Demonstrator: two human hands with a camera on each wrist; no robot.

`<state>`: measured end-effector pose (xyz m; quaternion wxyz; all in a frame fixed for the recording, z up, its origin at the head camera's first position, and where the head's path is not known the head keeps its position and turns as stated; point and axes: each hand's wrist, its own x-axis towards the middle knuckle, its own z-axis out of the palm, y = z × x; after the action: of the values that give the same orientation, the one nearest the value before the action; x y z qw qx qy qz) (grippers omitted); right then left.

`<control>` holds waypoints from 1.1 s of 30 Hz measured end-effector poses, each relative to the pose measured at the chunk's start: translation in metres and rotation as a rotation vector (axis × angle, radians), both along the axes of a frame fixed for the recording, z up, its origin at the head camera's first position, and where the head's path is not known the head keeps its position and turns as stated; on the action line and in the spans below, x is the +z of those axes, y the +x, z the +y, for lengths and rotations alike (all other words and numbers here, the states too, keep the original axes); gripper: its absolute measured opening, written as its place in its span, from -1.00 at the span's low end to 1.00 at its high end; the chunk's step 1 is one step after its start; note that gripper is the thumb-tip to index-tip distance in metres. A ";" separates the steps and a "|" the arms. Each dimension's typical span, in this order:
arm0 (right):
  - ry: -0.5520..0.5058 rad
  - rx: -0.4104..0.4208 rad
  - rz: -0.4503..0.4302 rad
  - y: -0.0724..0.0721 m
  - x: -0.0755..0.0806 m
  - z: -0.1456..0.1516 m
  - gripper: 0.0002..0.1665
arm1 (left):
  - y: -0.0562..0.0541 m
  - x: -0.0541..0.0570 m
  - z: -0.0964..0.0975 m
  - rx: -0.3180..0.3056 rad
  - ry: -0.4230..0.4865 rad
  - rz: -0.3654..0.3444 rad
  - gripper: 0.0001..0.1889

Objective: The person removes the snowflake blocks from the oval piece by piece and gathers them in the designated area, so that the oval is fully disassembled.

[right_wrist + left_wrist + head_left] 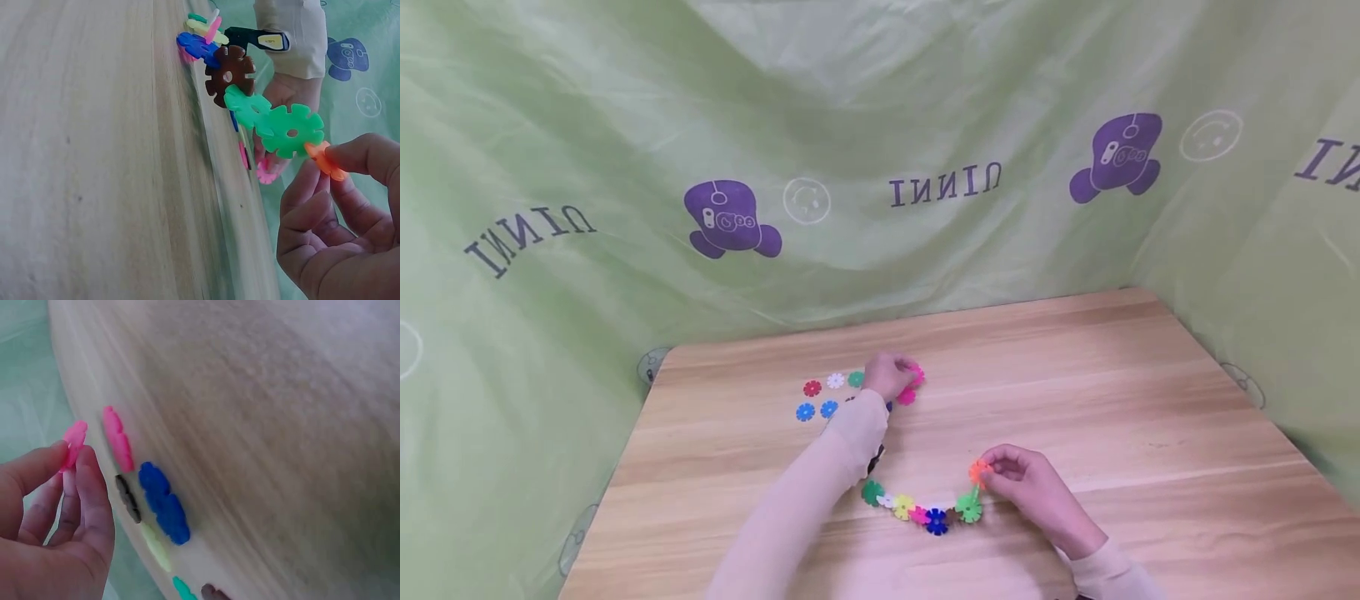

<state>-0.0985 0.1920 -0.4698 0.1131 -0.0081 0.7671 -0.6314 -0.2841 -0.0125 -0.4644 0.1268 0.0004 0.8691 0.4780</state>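
At the far side of the table, my left hand [886, 379] pinches a pink notched plastic disc [75, 442] between thumb and fingertips. Another pink disc [907, 397] lies just below that hand on the wood. Nearer to me, my right hand [1037, 493] grips an orange notched disc [325, 164] at its edge. That disc is slotted to a light green disc [292, 132], the end of a curved chain. Along the chain follow brown [230, 75], dark blue [936, 522], pink, yellow [903, 507], white and green [872, 492] discs.
Loose discs lie in rows left of my left hand: red [812, 388], white [836, 381], green [856, 379] and several blue ones [805, 412]. My left forearm covers part of these rows. A green printed curtain [850, 275] hangs behind the wooden table [1112, 400].
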 end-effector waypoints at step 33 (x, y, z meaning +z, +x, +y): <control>0.005 -0.034 -0.005 -0.009 0.004 -0.001 -0.58 | 0.082 0.026 0.006 -0.605 -0.033 -0.069 -0.71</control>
<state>-0.1071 0.1906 -0.4657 0.1044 0.0070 0.7683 -0.6315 -0.2016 -0.0070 -0.4387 0.2932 0.2411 0.8323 0.4040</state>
